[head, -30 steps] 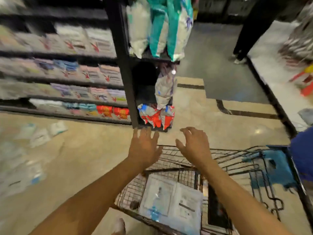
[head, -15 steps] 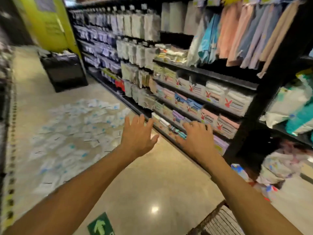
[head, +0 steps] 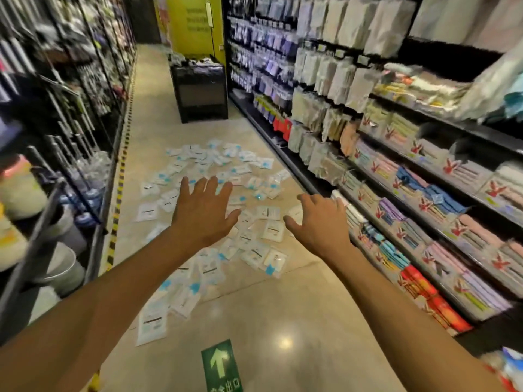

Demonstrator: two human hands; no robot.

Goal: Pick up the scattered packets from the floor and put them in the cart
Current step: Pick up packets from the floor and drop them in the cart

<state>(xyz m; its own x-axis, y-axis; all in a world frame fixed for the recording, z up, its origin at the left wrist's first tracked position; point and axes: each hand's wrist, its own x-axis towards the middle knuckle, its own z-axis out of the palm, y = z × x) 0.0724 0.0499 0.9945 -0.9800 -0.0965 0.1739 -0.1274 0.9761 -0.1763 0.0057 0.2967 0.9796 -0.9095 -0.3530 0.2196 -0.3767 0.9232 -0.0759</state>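
Note:
Several white and blue packets (head: 215,171) lie scattered over the beige floor down the middle of the aisle, from near my feet to well ahead. My left hand (head: 201,211) is stretched out in the air above them, fingers spread and holding nothing. My right hand (head: 319,222) is also stretched forward, a little to the right, fingers apart and holding nothing. The cart is out of view.
Shelves of folded packaged goods (head: 424,210) run along the right. Dark racks with mops and buckets (head: 65,165) line the left behind a yellow-black floor stripe. A black display stand (head: 199,90) blocks the aisle beyond the packets. A green arrow sticker (head: 220,366) marks the floor near me.
My view has swung left, from the cart with packets in it to the aisle and the scattered packets. Both hands stay stretched out and hold nothing.

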